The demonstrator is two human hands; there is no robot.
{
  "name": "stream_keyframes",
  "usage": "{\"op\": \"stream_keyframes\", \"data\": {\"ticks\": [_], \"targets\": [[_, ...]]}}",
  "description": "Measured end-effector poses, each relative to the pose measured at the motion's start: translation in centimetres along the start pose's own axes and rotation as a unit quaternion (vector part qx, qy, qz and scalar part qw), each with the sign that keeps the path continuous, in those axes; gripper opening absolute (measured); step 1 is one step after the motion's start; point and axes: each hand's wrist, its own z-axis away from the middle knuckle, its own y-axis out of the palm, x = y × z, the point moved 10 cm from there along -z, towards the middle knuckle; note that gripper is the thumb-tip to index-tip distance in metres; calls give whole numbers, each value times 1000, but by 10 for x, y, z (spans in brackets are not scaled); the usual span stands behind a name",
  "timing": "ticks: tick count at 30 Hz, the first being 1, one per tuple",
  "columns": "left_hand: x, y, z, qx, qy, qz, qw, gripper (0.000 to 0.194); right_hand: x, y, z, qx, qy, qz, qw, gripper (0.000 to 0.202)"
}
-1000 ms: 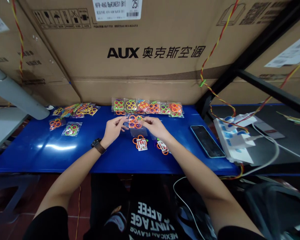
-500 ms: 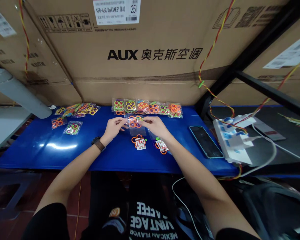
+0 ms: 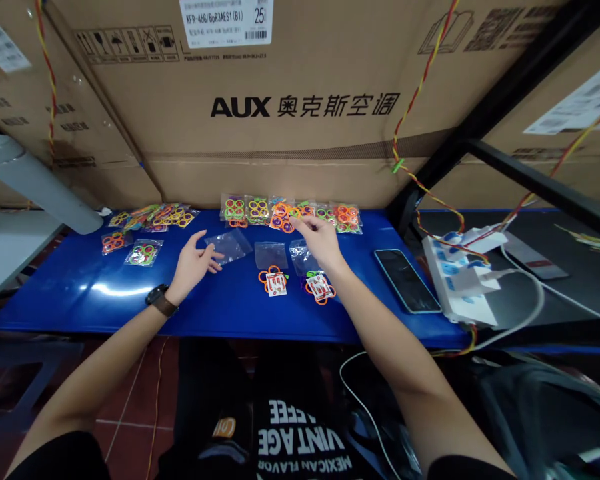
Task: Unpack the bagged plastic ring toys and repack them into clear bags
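My left hand is spread, its fingertips beside a flat clear plastic bag on the blue table. Between the thumb and fingers of my right hand is an orange ring toy, held in front of the back row of bagged toys. Two more clear bags lie nearer the middle, one above an orange ring toy with a printed card, the other above a second toy with a card.
Bagged ring toys are heaped at the back left, with two single bags in front. A phone and a white power strip lie on the right. A large cardboard box stands behind the table.
My left hand has moved left and opened. My right hand has carried the orange ring toy up and right, while a clear bag now lies flat beside my left hand.
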Motion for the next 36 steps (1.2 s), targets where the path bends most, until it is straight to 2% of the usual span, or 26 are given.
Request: {"op": "stream_keyframes", "data": {"ticks": [2,3,4,6,8,11,13,17,20,23,25,27,29,31,33,36], "targets": [[1,1,24,15,1,-48,999,81,3,0,2,-7,-5,0,1000,58],[-4,2,35,15,26,-82,996,74,5,0,4,-12,-9,3,1000,58],[-14,2,45,7,66,-126,990,59,8,0,5,-16,-14,6,1000,58],[-35,6,60,-5,157,-218,963,34,11,1,8,-20,-23,13,999,60],[-46,18,65,27,229,-281,932,32,12,5,10,-10,-25,15,1000,61],[-33,40,59,155,261,-315,899,30,6,12,11,14,-13,8,1000,58],[-17,47,50,205,248,-338,884,40,5,15,11,25,-15,-2,1000,55],[1,54,41,212,242,-393,861,56,9,16,11,29,-26,-17,999,55],[-6,62,44,198,270,-409,849,57,10,21,12,48,-13,-16,999,57],[-29,62,44,142,287,-382,867,49,11,29,14,79,-3,-2,997,58],[-46,59,40,102,278,-318,901,42,10,35,17,102,7,-3,995,56],[-54,57,33,87,233,-200,948,38,9,43,22,137,20,-20,990,52],[-47,62,26,109,148,-48,982,39,8,54,30,177,33,-36,983,48],[-36,71,23,142,61,71,985,40,8,64,37,212,40,-38,976,46],[-26,77,24,157,8,120,980,37,9,72,44,241,40,-35,969,43],[-19,73,30,141,0,106,984,31,11,80,50,266,37,-38,962,41]]}}
